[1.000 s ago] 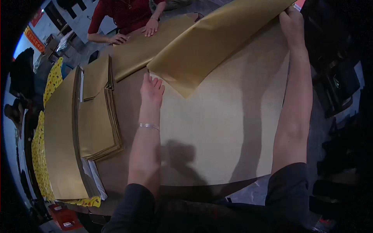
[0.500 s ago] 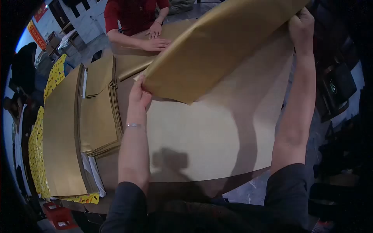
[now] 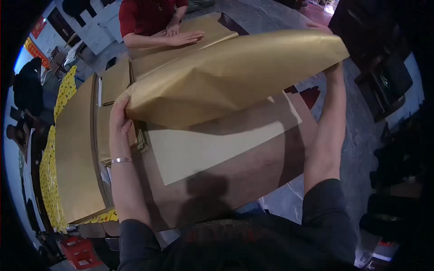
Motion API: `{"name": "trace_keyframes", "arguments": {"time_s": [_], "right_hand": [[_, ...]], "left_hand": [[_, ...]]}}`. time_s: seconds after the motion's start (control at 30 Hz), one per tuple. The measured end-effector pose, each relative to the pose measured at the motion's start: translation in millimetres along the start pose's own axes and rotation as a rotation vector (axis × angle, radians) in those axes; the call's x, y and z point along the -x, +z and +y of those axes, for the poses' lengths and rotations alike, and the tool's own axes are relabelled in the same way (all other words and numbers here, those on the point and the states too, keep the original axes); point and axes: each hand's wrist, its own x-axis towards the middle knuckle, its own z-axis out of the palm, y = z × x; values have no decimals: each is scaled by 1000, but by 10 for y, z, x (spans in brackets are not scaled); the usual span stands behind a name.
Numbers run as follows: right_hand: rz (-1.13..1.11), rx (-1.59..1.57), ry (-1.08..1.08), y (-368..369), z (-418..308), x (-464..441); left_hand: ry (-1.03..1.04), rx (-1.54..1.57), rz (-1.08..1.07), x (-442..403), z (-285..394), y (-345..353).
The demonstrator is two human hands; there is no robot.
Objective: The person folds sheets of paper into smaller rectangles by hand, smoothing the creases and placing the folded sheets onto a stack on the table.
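Observation:
A large gold-brown paper sheet (image 3: pixel 230 81) is held up across the table, bowed and creased. My left hand (image 3: pixel 121 115), with a bracelet at the wrist, is closed on its left edge. My right hand (image 3: pixel 333 70) grips the right end; the paper hides part of it, and some fingers show blurred past the far edge. Below the raised sheet, a pale sheet (image 3: pixel 194 153) lies at a slant on the brown tabletop (image 3: pixel 235 189), its far part covered from sight.
Stacks of folded gold-brown paper (image 3: pixel 116 81) and a long gold-brown stack (image 3: pixel 77 153) lie at the left, over yellow patterned material (image 3: pixel 50 180). Across the table a person in red (image 3: pixel 149 22) rests both hands on another sheet (image 3: pixel 199 27). A red crate (image 3: pixel 80 253) stands at lower left.
My left hand has moved left and down; my right hand has come down and inward. The held sheet now stretches more level between them. The pale sheet beneath lies farther away and turned.

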Motion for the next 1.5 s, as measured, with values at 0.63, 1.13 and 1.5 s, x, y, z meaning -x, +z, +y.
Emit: {"name": "trace_keyframes", "arguments": {"time_s": [0.63, 1.13, 1.5], "right_hand": [[242, 2, 1270, 52, 427, 1658], [24, 345, 964, 19, 799, 1877], [-98, 547, 981, 93, 677, 1800]], "left_hand": [[-130, -865, 286, 11, -576, 40], [42, -586, 179, 962, -829, -321], [249, -1081, 218, 1583, -1044, -383]]}}
